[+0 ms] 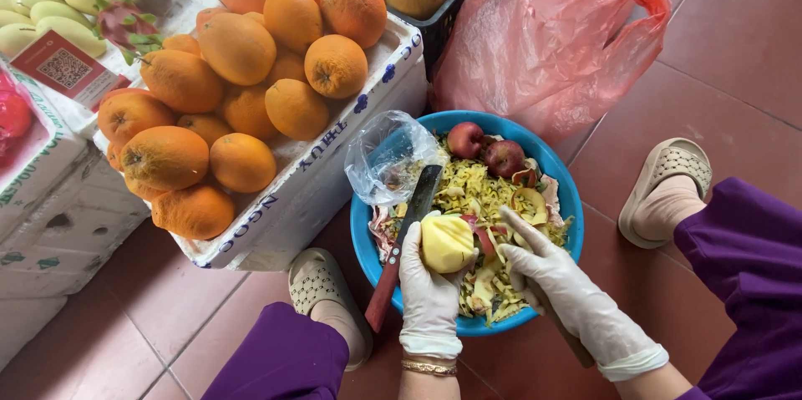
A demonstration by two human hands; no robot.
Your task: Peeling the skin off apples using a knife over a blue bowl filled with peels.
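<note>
Peeled yellow fruit (445, 241), pale and smooth, held directly above the near half of the blue basin (368, 237). The left hand (428, 279), in a white glove, cups the fruit from below and behind, its fingers curled closed around it. A knife with a dark blade and reddish handle (405, 241) lies slanted along the same hand, its blade reaching over the basin's left rim; whether the hand grips the handle or the knife merely rests there cannot be told. The right hand (547, 270), also gloved, sits just right of the fruit above the basin, forefinger stretched toward the fruit and the other fingers folded about a dark brown handle (572, 340) that juts back past the wrist; its working end is hidden.

Inside the basin: a heap of yellow peelings (480, 191), and at the far side two small reddish fruits (484, 149). A crumpled clear plastic bag (388, 154) overhangs the basin's far-left rim. Beyond the basin, a pink plastic bag (551, 32). Left of the basin, touching it, a white foam box (317, 179) piled with oranges (251, 74). Either side of the basin, on the red tiled floor (710, 91), feet in beige perforated slippers (664, 187) and purple trouser legs (743, 258).
</note>
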